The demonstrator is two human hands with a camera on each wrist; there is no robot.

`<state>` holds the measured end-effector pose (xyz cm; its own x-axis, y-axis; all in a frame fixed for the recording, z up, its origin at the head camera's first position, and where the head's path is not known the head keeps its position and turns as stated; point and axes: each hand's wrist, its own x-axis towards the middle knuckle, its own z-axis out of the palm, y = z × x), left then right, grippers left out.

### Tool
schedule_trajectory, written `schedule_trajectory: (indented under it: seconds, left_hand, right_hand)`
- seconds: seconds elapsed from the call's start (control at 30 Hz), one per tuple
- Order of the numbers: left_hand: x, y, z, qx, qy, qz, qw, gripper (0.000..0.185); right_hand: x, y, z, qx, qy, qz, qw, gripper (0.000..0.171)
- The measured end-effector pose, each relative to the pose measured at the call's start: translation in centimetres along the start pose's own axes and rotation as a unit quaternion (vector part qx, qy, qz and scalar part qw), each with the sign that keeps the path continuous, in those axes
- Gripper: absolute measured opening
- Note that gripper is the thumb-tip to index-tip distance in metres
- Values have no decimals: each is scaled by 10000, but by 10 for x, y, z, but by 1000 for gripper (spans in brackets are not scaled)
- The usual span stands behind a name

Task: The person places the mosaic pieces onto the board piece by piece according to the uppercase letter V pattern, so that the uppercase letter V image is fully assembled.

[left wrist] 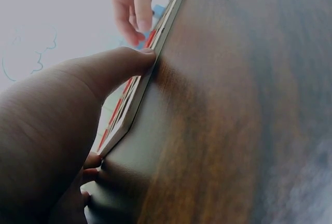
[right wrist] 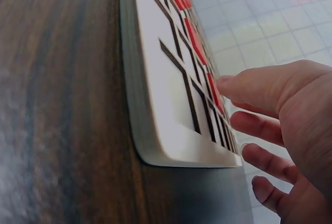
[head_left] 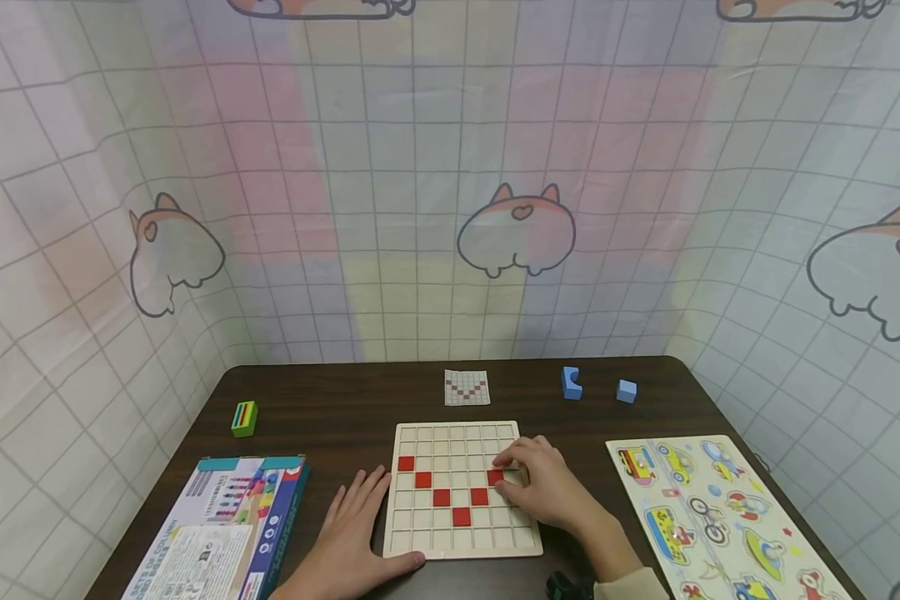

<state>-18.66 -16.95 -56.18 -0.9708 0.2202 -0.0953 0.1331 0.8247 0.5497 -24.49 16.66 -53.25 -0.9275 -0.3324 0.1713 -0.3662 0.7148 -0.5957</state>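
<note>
A cream grid board [head_left: 412, 537] lies in the middle of the table, with several red square tiles [head_left: 461, 517] forming a V in its cells. My left hand [head_left: 356, 533] rests at the board's left side, fingers spread on the table and thumb on the near edge, also plain in the left wrist view. Over the board's right side is my right hand [head_left: 547, 487], thumb and index finger apart on either side of a red tile [head_left: 495, 477] lying in its cell. In the right wrist view the thumb tip is beside a red tile [right wrist: 213, 93]; nothing shows lifted between the fingers.
A small pattern card [head_left: 467, 388] lies behind the board. Two blue blocks [head_left: 572, 383] are back right, and a green block [head_left: 244, 419] is back left. A flat box [head_left: 217, 533] lies left; a picture puzzle board [head_left: 720, 517] lies right. A dark object [head_left: 566, 586] sits at the front edge.
</note>
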Motion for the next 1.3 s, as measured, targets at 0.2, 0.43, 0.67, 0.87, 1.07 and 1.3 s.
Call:
schedule_trajectory:
  seconds: [0.2, 0.43, 0.67, 0.87, 1.07, 1.3]
  left_hand:
    - [0, 1, 0, -27, -9, 0, 10000, 136]
    - [0, 2, 0, -23, -15, 25, 10000, 136]
    - [-1, 3, -3, -52, 0, 22, 10000, 135]
    - [-3, 4, -4, -31, -9, -12, 10000, 135]
    - [-2, 2, -3, -9, 8, 7, 10000, 135]
    - [-1, 1, -2, -15, -42, 18, 10000, 135]
  right_hand:
    - [-6, -4, -7, -24, -24, 16, 10000, 20]
    - [-18, -7, -19, -297, -94, -68, 9995, 25]
    - [-33, -6, -31, -410, 22, -211, 9989, 28]
    - [-47, -3, -38, -431, 102, -90, 9990, 30]
    - [-60, 3, -41, -573, 254, -119, 9980, 29]
    - [-75, 7, -48, -668, 349, 65, 9971, 29]
